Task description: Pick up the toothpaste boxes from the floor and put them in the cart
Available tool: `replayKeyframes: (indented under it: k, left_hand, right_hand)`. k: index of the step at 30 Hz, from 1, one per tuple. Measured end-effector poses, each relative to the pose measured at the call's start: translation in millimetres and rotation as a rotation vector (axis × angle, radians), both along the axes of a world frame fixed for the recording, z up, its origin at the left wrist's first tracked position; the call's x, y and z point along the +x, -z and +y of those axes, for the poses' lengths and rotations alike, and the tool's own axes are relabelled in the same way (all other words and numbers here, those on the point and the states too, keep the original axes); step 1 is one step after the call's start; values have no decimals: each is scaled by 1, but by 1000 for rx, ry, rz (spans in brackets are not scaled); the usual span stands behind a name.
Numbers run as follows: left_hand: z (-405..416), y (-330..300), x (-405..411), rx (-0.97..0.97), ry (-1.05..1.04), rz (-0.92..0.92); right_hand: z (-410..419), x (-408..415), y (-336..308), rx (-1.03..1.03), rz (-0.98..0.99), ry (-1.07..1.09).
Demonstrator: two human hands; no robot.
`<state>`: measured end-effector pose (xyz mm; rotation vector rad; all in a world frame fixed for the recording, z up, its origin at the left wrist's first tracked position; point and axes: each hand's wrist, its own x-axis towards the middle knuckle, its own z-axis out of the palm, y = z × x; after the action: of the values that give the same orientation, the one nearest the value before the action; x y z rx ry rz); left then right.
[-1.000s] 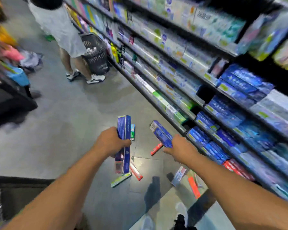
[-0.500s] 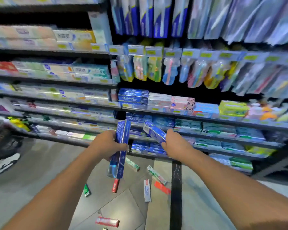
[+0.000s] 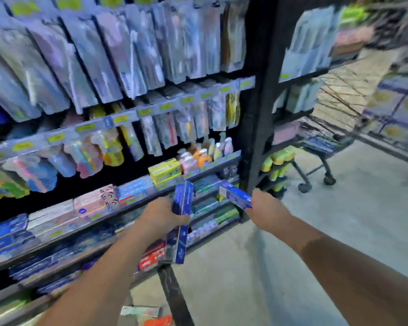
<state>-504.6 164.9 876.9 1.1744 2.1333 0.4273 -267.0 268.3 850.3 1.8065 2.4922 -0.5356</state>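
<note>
Cardboard toothpaste boxes, long, blue and glossy, sit in both hands at the centre of the frame. The left hand (image 3: 161, 218) has its fingers clamped round the middle of a tall blue box (image 3: 180, 223) held nearly upright, its lower end hanging below the wrist. The right hand (image 3: 266, 211) grips the near end of a second blue box (image 3: 234, 196), which points up and to the left. Both bare forearms reach in from the bottom edge, well apart. Shelves (image 3: 118, 208) of blurred boxed and hanging packets fill the left half, ending at a black upright post (image 3: 257, 128). Right of the post lies smooth, pale grey floor (image 3: 339, 220), open and wide. The wire cart (image 3: 325, 147), on black wheels, stands at middle right. More small boxes (image 3: 141, 311) lie on the floor at the bottom centre.
</note>
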Motion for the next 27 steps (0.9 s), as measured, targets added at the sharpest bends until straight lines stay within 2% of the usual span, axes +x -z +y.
replayKeyframes:
  k: [6, 12, 14, 22, 27]
  left_hand:
    - [137, -13, 143, 24, 221, -2]
    - [248, -2, 256, 17, 421, 16]
    - [284, -1, 288, 14, 483, 51]
    - [452, 19, 384, -36, 617, -58]
    - [572, 9, 432, -32, 717, 27]
  right_hand:
    - [83, 160, -3, 56, -28, 209]
    - [139, 282, -2, 41, 47, 457]
    - [157, 313, 4, 44, 46, 539]
    - [280, 401, 28, 15, 12, 716]
    - [383, 443, 8, 27, 2, 828]
